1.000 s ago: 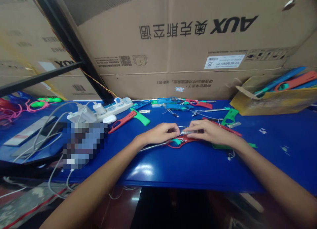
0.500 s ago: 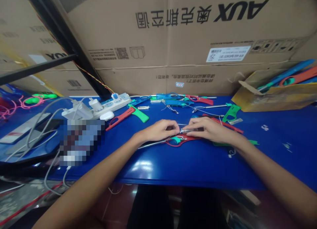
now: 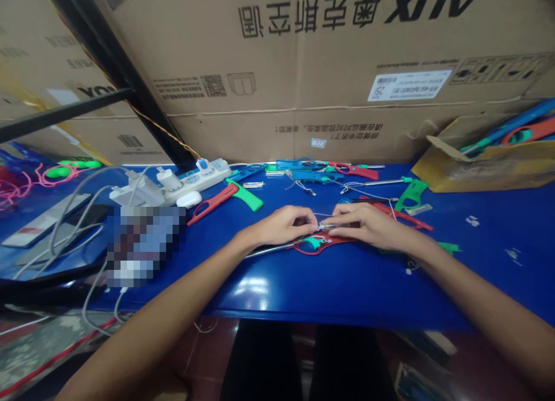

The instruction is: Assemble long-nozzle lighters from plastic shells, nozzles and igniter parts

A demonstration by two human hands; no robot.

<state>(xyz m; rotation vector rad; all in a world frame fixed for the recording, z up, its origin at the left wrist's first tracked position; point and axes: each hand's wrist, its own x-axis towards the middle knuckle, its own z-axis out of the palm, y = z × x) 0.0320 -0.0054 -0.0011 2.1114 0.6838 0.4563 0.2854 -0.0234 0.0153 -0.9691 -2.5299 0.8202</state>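
Observation:
My left hand [image 3: 289, 225] is closed in a pinch around a small white part or wire end, largely hidden by the fingertips. My right hand [image 3: 368, 223] pinches a small clear tube-like piece [image 3: 328, 226], its tip almost meeting the left fingers. Just beneath both hands lies a red lighter casing [image 3: 318, 251], the long-nosed kind, with a teal trigger [image 3: 310, 242] and thin white wires in it. Its metal barrel [image 3: 274, 249] points left under my left hand. A green piece [image 3: 448, 248] shows past my right wrist.
Across the back of the blue table [image 3: 260, 291] lie several lighter parts, including a green handle [image 3: 247, 197] and a red casing [image 3: 212, 203]. At left are a power strip [image 3: 203, 178], cables and a blurred-out phone [image 3: 147, 245]. An open carton [image 3: 485, 170] stands at right.
The view has shifted slightly, so the surroundings sit a little differently in it. Both hands keep nearly the same pinch over the red casing.

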